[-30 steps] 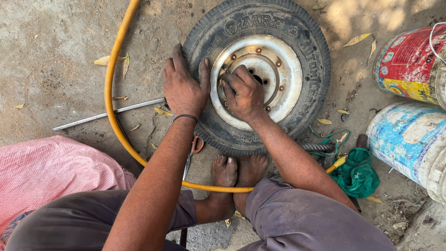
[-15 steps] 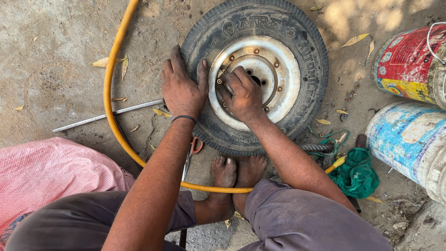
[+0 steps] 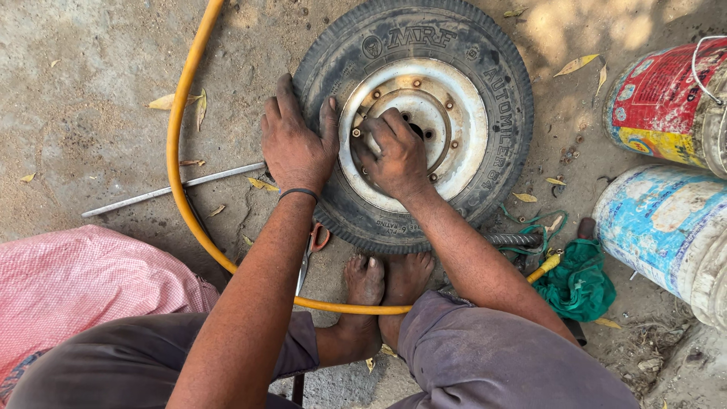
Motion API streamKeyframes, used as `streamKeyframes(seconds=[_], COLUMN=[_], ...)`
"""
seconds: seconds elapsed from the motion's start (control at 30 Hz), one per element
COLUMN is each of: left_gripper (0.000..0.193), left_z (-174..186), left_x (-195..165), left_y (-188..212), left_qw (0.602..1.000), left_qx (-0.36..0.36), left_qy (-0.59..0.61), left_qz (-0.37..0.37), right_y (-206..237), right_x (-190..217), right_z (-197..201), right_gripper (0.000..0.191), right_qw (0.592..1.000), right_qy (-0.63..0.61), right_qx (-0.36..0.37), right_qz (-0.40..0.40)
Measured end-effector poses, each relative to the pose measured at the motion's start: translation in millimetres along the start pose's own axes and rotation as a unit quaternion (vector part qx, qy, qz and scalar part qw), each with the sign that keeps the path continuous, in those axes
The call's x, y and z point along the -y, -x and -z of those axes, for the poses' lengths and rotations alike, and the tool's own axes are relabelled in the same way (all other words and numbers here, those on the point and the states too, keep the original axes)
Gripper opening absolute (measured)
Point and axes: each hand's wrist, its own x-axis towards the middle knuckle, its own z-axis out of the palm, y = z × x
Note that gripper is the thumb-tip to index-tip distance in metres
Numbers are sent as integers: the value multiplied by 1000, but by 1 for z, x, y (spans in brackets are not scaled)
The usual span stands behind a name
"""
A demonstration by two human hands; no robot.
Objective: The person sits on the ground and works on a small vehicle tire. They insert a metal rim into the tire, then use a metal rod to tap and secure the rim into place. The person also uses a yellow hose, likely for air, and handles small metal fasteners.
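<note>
The left hand (image 3: 297,144) is spread flat on the tyre (image 3: 413,121) lying on the ground; the right hand (image 3: 394,151) is closed on the white rim (image 3: 462,129) near its bolts. Fingers could be pinched if the wheel shifts. The yellow hose (image 3: 182,151), metal rod (image 3: 166,189) and drums (image 3: 666,227) crowd the space.

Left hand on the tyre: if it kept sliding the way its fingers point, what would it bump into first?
The left hand lies flat on the black rubber tyre, fingers pointing up the picture. It would probably run off the tyre's edge onto bare dusty ground; nothing else shows ahead.
</note>
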Motion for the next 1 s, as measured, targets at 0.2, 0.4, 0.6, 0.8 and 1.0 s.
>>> streamKeyframes(seconds=[0.2,0.4,0.6,0.8,1.0], left_gripper=[69,69,70,78,119], left_z=[1,1,-4,-9,-4], left_x=[-1,-2,4,9,4], left_y=[0,0,1,4,10], left_qw=[1000,1000,1000,999,971], left_qx=[-2,1,7,3,-14], left_qy=[0,1,-2,-37,-168], left_qz=[-5,-1,-3,-21,-168], right_y=[-1,3,0,41,144], right_x=[2,-2,-6,3,8], right_z=[1,1,-6,46,82], right_gripper=[27,23,22,19,46], right_qw=[1000,999,999,993,988], right_qy=[-17,-35,-41,-82,100], right_qx=[3,0,-3,-33,-86], right_qz=[-6,-5,5,-83,-85])
